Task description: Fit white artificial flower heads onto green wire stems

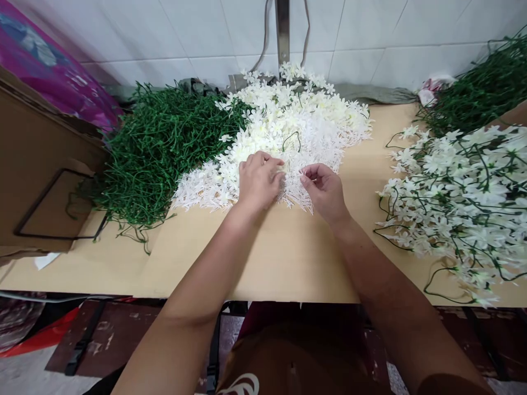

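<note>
Tan table [288,252] nearest. Right hand [325,192]: thumb and forefinger nearly meeting at front of white blossoms [272,129]; whether stalk is caught, cannot tell. Left hand [257,178]: fingers bent, slightly apart, over front middle of heap; hold cannot be told. Blossoms lie under and beyond fingertips, heap's long axis slanting near left to far right; front stalks [201,189] point mostly toward near edge. Green stems [164,137] left. Tiled wall [370,27] behind.

Wht tiled wall [362,24] behind lt-brown tabletop [288,263]; grey floor [28,368] btm L.
</note>
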`<state>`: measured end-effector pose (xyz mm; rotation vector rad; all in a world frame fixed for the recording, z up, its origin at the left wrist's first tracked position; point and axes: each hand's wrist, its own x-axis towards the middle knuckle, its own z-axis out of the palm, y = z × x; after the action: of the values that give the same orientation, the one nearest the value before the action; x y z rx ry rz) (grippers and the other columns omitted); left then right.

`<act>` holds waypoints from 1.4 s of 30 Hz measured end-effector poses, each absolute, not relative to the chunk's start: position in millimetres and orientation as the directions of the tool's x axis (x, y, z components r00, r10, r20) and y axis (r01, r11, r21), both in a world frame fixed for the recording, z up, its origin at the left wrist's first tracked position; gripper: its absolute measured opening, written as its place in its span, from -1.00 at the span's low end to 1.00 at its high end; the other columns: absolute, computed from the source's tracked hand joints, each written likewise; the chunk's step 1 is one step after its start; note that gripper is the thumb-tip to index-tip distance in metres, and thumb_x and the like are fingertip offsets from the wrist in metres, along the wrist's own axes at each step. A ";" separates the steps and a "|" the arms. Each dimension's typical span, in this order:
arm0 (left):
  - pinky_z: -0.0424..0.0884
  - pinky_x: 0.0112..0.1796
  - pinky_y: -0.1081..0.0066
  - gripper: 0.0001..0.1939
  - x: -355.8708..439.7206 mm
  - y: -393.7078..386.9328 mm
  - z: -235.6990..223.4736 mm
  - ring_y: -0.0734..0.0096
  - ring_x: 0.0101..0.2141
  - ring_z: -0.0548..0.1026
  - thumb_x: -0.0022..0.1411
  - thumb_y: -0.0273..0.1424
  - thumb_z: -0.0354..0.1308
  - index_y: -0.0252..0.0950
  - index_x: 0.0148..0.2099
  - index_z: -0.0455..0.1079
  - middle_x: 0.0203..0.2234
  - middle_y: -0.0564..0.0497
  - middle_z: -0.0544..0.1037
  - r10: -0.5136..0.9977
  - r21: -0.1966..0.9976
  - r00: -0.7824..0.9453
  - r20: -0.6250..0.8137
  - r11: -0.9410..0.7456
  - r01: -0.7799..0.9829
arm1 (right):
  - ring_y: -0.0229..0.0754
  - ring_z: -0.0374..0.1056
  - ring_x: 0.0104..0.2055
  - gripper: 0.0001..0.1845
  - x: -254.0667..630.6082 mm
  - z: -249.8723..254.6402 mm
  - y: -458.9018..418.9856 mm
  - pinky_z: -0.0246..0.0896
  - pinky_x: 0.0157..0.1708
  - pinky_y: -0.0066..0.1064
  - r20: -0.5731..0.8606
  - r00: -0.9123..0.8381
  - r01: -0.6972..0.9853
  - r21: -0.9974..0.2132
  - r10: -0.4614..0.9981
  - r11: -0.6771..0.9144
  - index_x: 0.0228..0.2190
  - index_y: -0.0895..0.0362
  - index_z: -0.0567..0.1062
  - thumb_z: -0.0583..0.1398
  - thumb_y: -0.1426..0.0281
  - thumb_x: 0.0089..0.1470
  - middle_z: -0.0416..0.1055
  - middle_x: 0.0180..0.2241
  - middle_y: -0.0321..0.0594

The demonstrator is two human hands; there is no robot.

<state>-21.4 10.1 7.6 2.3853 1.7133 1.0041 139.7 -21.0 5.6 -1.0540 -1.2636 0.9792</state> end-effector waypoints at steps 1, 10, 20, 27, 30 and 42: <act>0.19 -0.12 0.13 -0.85 -20.1 9.8 7.6 0.10 -0.12 0.35 0.14 -0.41 0.20 -0.16 -0.19 0.49 -0.23 -0.08 0.45 0.866 0.371 0.209 0.454 -0.397 0.840 | -0.32 0.22 -0.43 -0.87 140.0 5.2 -20.6 0.19 -0.41 -0.43 0.237 0.071 0.004 -0.971 0.969 0.238 -0.42 0.10 0.41 0.23 0.35 -0.09 0.32 -0.47 -0.33; 0.30 -0.32 0.37 -0.87 -19.5 1.9 23.5 0.42 -0.41 0.36 0.11 -0.32 0.23 -0.28 -0.36 0.44 -0.46 0.02 0.44 0.972 0.933 -0.084 0.221 -0.186 0.307 | -0.28 0.35 -0.37 -0.83 135.2 5.8 -24.7 0.32 -0.27 -0.36 0.248 0.059 -0.069 -0.965 0.967 0.252 -0.46 0.08 0.41 0.30 0.33 -0.11 0.44 -0.44 -0.31; 0.23 -0.50 0.50 -0.82 -0.1 -20.7 10.4 0.61 -0.57 0.34 -0.06 -0.35 0.38 -0.32 -0.42 0.49 -0.60 0.09 0.46 0.969 0.916 0.083 -0.232 0.246 -0.316 | -0.19 0.39 -0.17 -0.95 129.1 1.4 -29.4 0.41 -0.21 -0.34 0.391 0.102 0.103 -0.919 0.915 0.381 -0.46 0.09 0.44 0.23 0.41 0.01 0.40 -0.25 -0.17; 0.30 -0.48 0.51 -0.87 -3.5 -18.5 5.9 0.58 -0.54 0.40 -0.04 -0.40 0.38 -0.31 -0.41 0.51 -0.59 0.08 0.50 0.964 0.908 0.095 -0.250 0.267 -0.322 | -0.20 0.38 -0.20 -0.92 128.9 -3.1 -27.3 0.42 -0.28 -0.34 0.387 0.106 0.120 -0.919 0.916 0.375 -0.49 0.09 0.42 0.23 0.43 0.00 0.39 -0.28 -0.17; 0.33 -0.44 0.50 -0.86 -6.2 -17.3 3.0 0.56 -0.51 0.43 -0.06 -0.44 0.39 -0.31 -0.39 0.53 -0.57 0.07 0.53 0.968 0.919 0.076 -0.239 0.251 -0.305 | -0.19 0.37 -0.17 -0.93 128.9 -2.7 -27.5 0.42 -0.27 -0.33 0.374 0.095 0.138 -0.923 0.923 0.359 -0.49 0.09 0.43 0.23 0.44 0.00 0.38 -0.26 -0.17; 0.39 -0.39 0.51 -0.76 -5.2 -17.8 7.8 0.58 -0.54 0.43 -0.25 -0.44 0.47 -0.34 -0.45 0.54 -0.59 0.07 0.55 0.987 0.942 0.058 -0.150 0.160 -0.294 | -0.20 0.37 -0.21 -0.93 132.8 -12.0 -23.8 0.43 -0.24 -0.30 0.528 -0.021 0.270 -0.814 0.849 0.514 -0.48 0.13 0.42 0.21 0.47 0.03 0.37 -0.30 -0.17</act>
<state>-5.2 -17.8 7.8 0.8907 1.0319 1.1977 132.8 -23.8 -12.0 -0.9902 -1.5704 0.6092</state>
